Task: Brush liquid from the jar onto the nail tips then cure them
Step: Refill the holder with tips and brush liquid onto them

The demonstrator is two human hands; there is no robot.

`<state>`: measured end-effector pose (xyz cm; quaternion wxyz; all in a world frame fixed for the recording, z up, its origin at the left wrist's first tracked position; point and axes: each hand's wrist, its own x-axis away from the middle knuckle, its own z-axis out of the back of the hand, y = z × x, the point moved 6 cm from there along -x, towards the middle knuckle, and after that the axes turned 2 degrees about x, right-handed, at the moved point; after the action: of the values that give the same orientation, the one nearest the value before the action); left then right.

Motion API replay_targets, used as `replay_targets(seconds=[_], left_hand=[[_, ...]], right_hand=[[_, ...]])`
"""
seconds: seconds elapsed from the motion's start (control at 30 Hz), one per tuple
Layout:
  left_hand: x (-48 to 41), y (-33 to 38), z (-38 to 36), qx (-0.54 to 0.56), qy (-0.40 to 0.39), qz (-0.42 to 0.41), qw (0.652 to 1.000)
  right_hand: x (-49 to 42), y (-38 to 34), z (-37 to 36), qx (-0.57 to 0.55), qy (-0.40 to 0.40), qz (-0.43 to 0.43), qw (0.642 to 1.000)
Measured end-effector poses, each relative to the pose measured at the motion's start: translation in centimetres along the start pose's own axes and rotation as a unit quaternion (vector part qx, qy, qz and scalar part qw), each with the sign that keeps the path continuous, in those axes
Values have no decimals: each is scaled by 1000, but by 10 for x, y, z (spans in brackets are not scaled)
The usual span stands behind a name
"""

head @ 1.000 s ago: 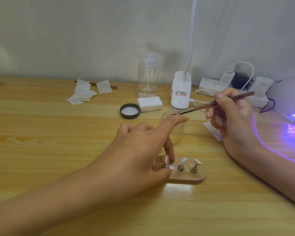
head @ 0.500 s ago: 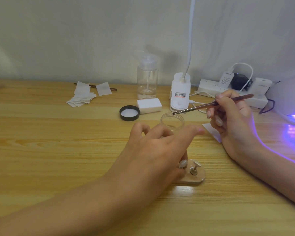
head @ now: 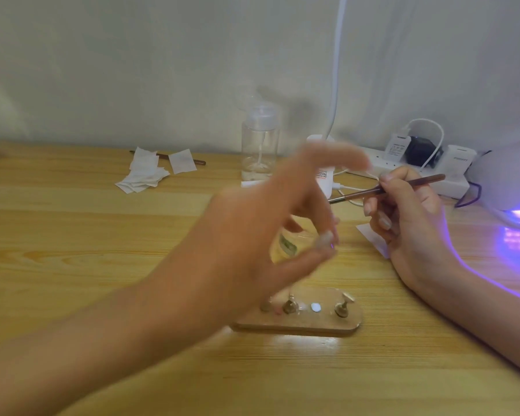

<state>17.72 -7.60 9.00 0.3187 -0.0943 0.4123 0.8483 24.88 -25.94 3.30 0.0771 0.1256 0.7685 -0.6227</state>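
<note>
My left hand (head: pixel 252 235) is raised above the table and blurred; its thumb and a fingertip pinch a pale nail tip (head: pixel 325 240). Behind it stands the small clear jar (head: pixel 285 250), mostly hidden. Below lies the wooden tip holder (head: pixel 312 327) with small metal stands, one at its right end carrying a nail tip (head: pixel 347 297), and a bare white spot in the middle. My right hand (head: pixel 409 223) grips a brown brush (head: pixel 403 186) like a pen, bristles pointing left toward the left hand. The glowing purple cure lamp (head: pixel 505 181) sits at the right edge.
A clear pump bottle (head: pixel 260 145) and a white desk-lamp base (head: pixel 324 181) stand behind the jar. A power strip (head: pixel 403 172) with plugs and cables runs along the wall. White wipes (head: pixel 144 175) lie at the back left, and one paper (head: pixel 373 238) under my right hand.
My left hand has lifted off the holder and risen, taking a nail tip with it and leaving a bare spot on the holder. My right hand and the brush have barely moved.
</note>
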Motion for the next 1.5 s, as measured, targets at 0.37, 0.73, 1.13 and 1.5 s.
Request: replay_targets(seconds=[0.37, 0.73, 1.13, 1.5], left_hand=[[1, -74, 20, 292, 156, 73, 941], [4, -88, 16, 220, 165, 59, 960], [4, -91, 8, 227, 138, 75, 961], [5, -92, 7, 206, 128, 60, 968]], right_hand=[[0, 0, 0, -3, 0, 7, 1000], [-5, 7, 2, -11, 1, -18, 1000], [0, 0, -8, 4, -44, -16, 999], [2, 1, -15, 20, -91, -15, 996]])
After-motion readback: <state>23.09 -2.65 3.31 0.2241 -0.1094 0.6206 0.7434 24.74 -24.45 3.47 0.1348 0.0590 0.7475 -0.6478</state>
